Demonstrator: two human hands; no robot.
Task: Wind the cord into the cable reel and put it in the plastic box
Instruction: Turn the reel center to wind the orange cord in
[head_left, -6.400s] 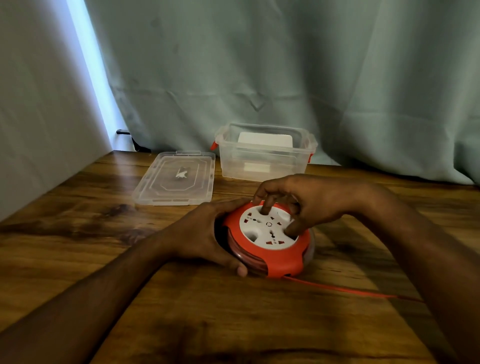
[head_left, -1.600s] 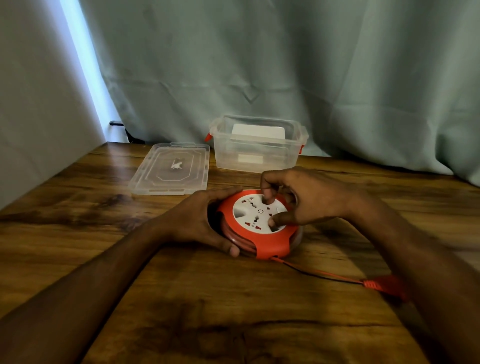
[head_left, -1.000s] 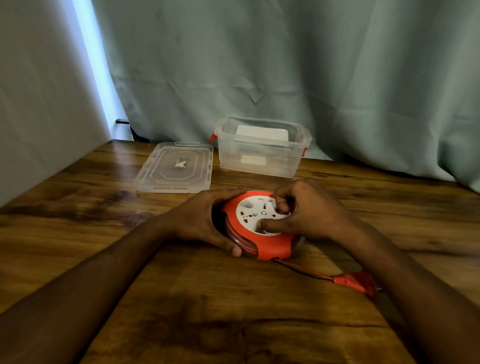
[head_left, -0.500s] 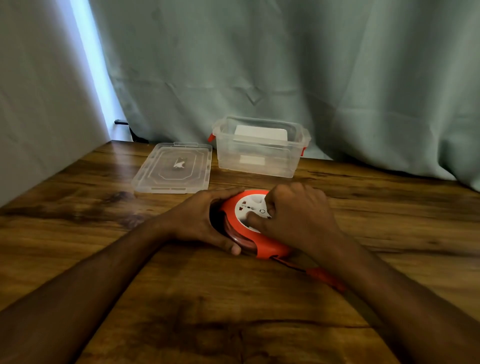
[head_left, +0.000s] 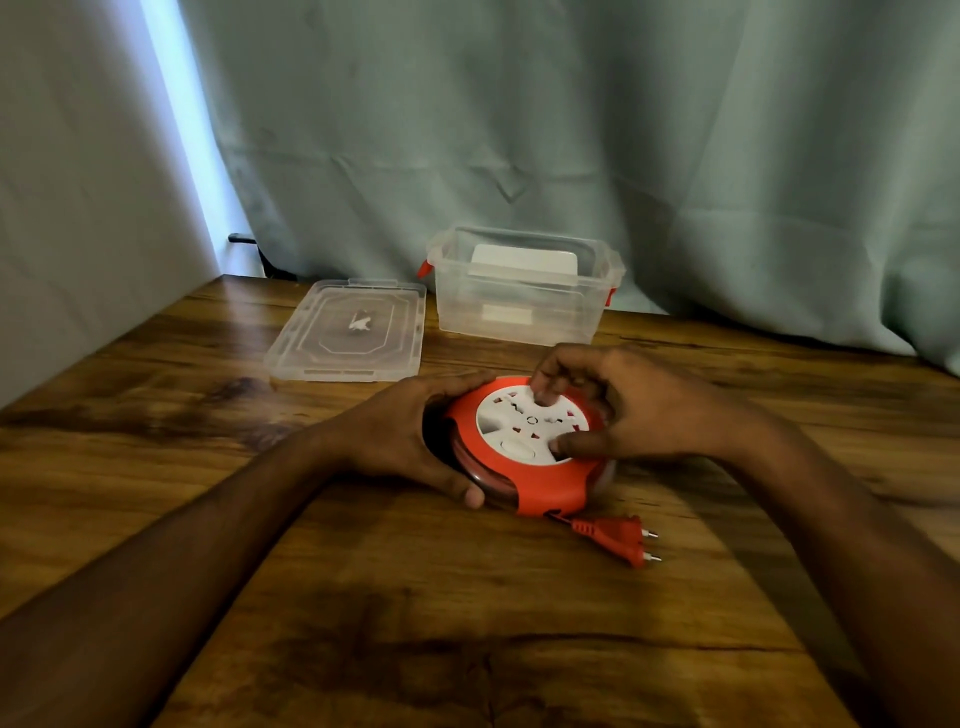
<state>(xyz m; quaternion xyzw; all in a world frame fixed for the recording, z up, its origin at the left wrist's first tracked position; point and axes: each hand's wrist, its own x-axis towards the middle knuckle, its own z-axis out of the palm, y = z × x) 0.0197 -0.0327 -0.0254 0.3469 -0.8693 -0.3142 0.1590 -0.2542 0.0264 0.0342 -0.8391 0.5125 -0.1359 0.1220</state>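
Observation:
A round orange cable reel (head_left: 540, 483) with a white socket face lies flat on the wooden table (head_left: 467, 623). My left hand (head_left: 410, 441) wraps its left rim. My right hand (head_left: 623, 410) sits over the white face, a fingertip and the thumb pressed on it. The orange plug (head_left: 618, 535) with two metal pins lies on the table right at the reel's front outlet; only a short stub of cord shows. The clear plastic box (head_left: 524, 312) with orange latches stands open behind the reel.
The clear lid (head_left: 348, 338) lies flat to the left of the box. A white object rests inside the box. A pale green curtain hangs along the back and a grey wall runs on the left.
The loose cord has been drawn into the reel and the plug has slid left up to its outlet. My right hand has turned on the white face; my left hand has stayed on the rim.

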